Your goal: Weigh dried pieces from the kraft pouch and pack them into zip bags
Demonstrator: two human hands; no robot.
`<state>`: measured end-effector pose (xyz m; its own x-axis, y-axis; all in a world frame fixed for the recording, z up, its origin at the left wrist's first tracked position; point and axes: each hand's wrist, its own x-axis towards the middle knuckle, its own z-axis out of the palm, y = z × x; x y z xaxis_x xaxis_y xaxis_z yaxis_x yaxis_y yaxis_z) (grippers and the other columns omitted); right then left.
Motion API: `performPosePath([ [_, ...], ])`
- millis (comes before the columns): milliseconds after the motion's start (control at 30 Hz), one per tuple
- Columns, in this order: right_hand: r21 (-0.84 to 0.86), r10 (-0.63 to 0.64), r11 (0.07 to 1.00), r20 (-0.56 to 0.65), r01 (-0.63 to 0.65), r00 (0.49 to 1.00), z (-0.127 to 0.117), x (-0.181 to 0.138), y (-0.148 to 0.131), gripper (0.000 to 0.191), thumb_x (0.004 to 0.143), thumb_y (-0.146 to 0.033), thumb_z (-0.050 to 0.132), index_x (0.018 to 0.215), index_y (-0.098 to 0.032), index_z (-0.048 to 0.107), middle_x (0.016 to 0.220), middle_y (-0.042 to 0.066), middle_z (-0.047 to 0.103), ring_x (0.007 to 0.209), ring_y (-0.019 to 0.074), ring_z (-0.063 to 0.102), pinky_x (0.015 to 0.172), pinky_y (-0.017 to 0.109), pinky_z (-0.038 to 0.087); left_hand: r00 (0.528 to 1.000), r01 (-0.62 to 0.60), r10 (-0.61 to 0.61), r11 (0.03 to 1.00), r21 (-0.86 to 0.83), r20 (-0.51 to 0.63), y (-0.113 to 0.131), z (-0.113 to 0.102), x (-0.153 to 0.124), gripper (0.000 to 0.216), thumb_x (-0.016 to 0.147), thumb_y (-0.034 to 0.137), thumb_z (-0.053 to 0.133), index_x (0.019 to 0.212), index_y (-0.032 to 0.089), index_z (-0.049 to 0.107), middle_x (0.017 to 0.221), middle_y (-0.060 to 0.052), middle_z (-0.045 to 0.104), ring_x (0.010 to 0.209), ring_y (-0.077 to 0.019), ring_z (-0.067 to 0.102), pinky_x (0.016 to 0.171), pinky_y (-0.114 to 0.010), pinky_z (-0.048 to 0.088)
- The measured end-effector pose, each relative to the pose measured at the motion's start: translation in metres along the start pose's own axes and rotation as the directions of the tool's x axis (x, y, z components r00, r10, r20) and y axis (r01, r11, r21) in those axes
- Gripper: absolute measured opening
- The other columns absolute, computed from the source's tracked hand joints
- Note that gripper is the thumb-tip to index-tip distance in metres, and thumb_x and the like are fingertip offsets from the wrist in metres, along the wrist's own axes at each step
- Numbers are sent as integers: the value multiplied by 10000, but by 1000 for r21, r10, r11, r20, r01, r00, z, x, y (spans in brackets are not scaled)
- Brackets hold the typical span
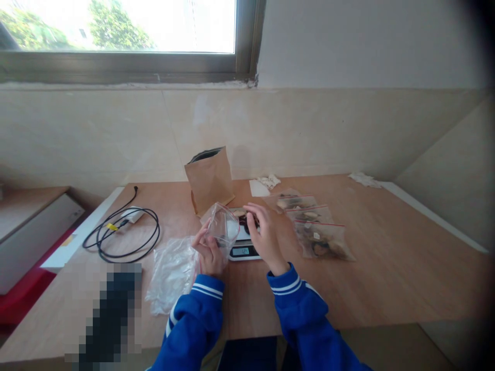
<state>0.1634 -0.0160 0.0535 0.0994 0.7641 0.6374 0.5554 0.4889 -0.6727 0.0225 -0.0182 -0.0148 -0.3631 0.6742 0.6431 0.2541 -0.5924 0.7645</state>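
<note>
My left hand (210, 253) holds a clear zip bag (221, 220) with its mouth spread apart, beside a small white digital scale (244, 236). Dark and tan dried pieces (243, 219) lie on the scale's plate. Over that plate, my right hand (266, 238) has its fingers curled at the pieces, thumb and fingertips close together. The fingers partly cover what they grip. On the front of the scale a display is lit, its digits too small to read surely.
A brown paper pouch (211, 180) stands open behind the scale. Several empty clear bags (172, 273) lie left of it. Filled zip bags (323, 242) lie in a row to the right. A coiled black cable (129, 252) is at the left, near a pixelated dark object (116, 309).
</note>
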Motion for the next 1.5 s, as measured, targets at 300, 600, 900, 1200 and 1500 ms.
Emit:
performPosePath([
  [300, -315, 149, 935, -68, -162, 987, 34, -39, 84, 541, 825, -450, 555, 1204, -85, 426, 1135, 233, 555, 1091, 350, 535, 887, 533, 458, 999, 41, -41, 999, 25, -26, 0, 2, 0, 231, 951, 330, 397, 1120, 176, 362, 1237, -218, 554, 1155, -277, 589, 893, -523, 512],
  [600, -150, 232, 957, -128, -250, 964, 17, -43, 93, 244, 838, -360, 505, 989, -168, 511, 944, 123, 607, 908, 257, 591, 816, 428, 492, 992, 128, -127, 987, 94, -22, 2, 3, -1, 289, 952, 405, 357, 1127, 174, 368, 1227, -204, 545, 1157, -267, 583, 930, -542, 486],
  [900, 80, 190, 979, -49, -185, 981, -1, 0, -9, 304, 874, -381, 548, 1109, -193, 507, 1062, 103, 629, 933, 205, 614, 758, 333, 512, 994, 108, -110, 991, 80, 25, 8, 3, 0, 286, 960, 407, 329, 1119, 171, 345, 1223, -234, 561, 1131, -255, 604, 917, -495, 498],
  [1200, -51, 39, 998, 117, -33, 992, 18, 5, -37, 302, 864, -322, 589, 1124, -171, 557, 1053, 100, 652, 1017, 240, 581, 924, 403, 460, 994, 107, -108, 992, 63, 11, 3, 1, -2, 292, 960, 420, 329, 1118, 174, 332, 1227, -221, 565, 1080, -261, 630, 861, -501, 521],
  [1500, 5, 47, 999, 68, -48, 997, 24, 9, -18, 376, 971, -364, 358, 1259, -168, 497, 1266, 121, 582, 1199, 225, 513, 1012, 412, 412, 991, 131, -128, 988, 81, -48, 0, 1, -1, 273, 955, 405, 347, 1113, 183, 338, 1186, -202, 581, 1095, -265, 618, 910, -544, 484],
])
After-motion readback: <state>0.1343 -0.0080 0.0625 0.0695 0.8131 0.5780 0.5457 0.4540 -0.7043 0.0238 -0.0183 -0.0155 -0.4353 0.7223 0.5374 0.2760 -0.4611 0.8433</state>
